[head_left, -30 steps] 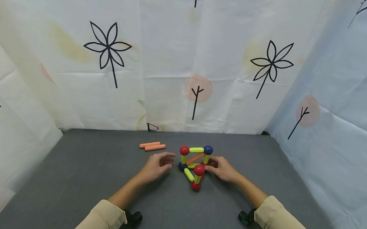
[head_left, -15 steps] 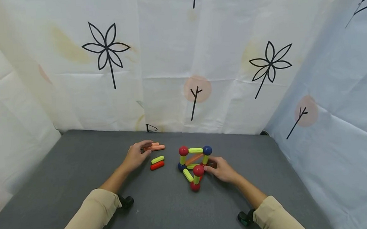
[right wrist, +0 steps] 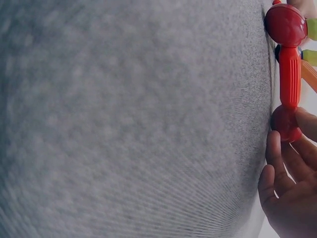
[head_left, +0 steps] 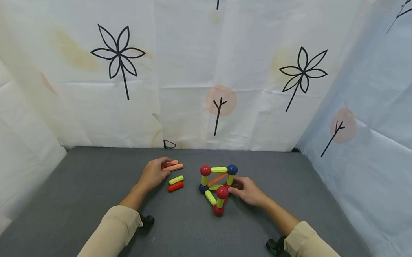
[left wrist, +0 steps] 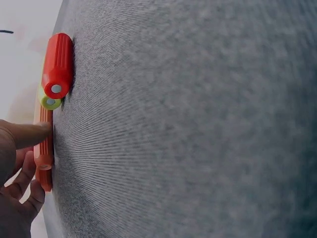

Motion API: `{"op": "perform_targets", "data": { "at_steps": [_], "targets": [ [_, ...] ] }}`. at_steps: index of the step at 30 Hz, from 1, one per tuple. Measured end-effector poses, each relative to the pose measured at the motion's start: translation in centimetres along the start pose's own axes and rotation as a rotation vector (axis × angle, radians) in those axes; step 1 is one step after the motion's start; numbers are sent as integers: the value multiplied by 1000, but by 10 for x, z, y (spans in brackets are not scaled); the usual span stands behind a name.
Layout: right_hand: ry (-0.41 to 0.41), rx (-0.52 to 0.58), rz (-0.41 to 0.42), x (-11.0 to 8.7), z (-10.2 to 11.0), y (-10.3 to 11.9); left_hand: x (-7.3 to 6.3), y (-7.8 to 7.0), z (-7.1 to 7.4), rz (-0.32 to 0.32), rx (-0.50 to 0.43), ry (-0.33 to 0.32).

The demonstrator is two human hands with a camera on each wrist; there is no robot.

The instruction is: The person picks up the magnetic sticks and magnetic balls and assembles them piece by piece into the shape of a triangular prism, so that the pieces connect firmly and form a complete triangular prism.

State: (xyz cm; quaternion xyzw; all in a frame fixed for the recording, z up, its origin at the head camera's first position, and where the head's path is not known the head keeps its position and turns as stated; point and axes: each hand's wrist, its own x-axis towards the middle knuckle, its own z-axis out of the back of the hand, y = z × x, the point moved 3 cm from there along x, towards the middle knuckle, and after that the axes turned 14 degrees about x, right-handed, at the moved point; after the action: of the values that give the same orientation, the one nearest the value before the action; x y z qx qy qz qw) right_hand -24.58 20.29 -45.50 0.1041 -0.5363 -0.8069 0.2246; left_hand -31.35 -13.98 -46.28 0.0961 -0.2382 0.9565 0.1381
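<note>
My left hand (head_left: 152,174) pinches the left end of the nearer of two long orange magnetic rods (head_left: 173,168). In the left wrist view the thumb lies on that orange rod (left wrist: 45,141). A yellow-green rod (head_left: 175,180) and a red rod (head_left: 175,186) lie side by side just in front. My right hand (head_left: 250,190) holds a red ball (right wrist: 286,123) at the right base corner of a structure of magnetic balls and rods, with the thumb on it. In front stands an upright yellow-green rod (head_left: 220,202) topped by a red ball (head_left: 222,192).
All the pieces rest on a grey cloth-covered table (head_left: 184,240). A white curtain (head_left: 188,66) with plant drawings hangs behind the table and along its sides. The structure's top has a red ball (head_left: 205,170) and a dark blue ball (head_left: 232,169).
My left hand has moved left and back from beside the structure to the orange rods and now pinches one. Yellow-green and red rods came into view. The right hand stays at the structure.
</note>
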Motion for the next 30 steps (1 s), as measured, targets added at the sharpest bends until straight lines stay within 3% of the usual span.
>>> {"op": "perform_targets", "data": {
  "at_steps": [5,7,11,15,20,25,30],
  "targets": [
    [-5,-3,-7,1,-1,1,0,0,0,15,2,2],
    [-5,-6,-14,1,-1,0,0,0,1,17,-37,6],
    [-7,-11,-19,2,-1,-2,-5,-7,4,46,-271,63],
    [-12,-13,-14,2,0,-3,-18,-24,5,75,-527,169],
    [-13,-6,-6,1,1,-2,-38,-51,-5,48,-718,314],
    [-15,-7,-2,1,0,-2,-50,-77,-21,3,-780,393],
    [-16,-12,6,1,-1,-2,-53,-95,-31,-16,-754,397]
  ]
}}
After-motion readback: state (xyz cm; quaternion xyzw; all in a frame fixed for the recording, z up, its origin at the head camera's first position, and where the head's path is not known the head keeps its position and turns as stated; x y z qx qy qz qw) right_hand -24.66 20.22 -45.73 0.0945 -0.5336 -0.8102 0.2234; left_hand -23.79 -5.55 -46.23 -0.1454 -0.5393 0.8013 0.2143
